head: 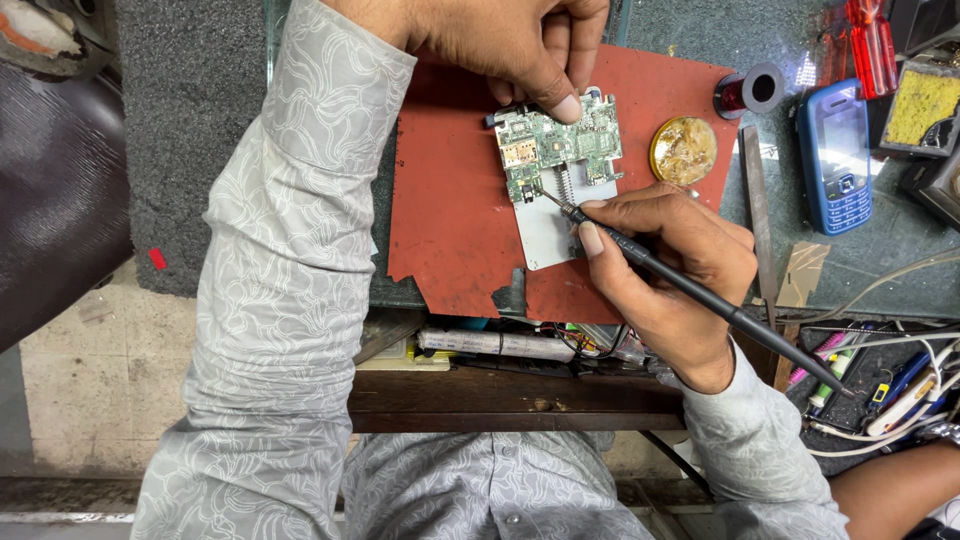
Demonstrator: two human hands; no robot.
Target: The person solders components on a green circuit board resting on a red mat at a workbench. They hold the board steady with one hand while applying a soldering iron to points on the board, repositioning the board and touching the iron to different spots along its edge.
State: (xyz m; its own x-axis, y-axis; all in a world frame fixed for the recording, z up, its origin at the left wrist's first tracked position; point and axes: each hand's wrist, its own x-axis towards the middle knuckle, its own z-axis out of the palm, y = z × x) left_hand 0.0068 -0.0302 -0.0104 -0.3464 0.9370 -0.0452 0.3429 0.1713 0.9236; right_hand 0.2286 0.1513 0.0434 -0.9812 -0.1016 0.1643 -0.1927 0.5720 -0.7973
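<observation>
A green circuit board (558, 145) lies on a white plate (548, 235) atop a red mat (450, 190). My left hand (510, 45) reaches from the upper left and presses fingertips on the board's top edge. My right hand (665, 265) grips a thin black soldering iron (700, 295) like a pen. Its metal tip touches the board's lower edge, near the white plate.
A round gold tin (684, 150) of flux and a solder spool (750, 92) sit beside the mat. A blue keypad phone (836, 155) lies to the right, with red-handled screwdrivers (870, 45) and a yellow sponge (918, 108). Cables and tools fill an open drawer (880, 385) at lower right.
</observation>
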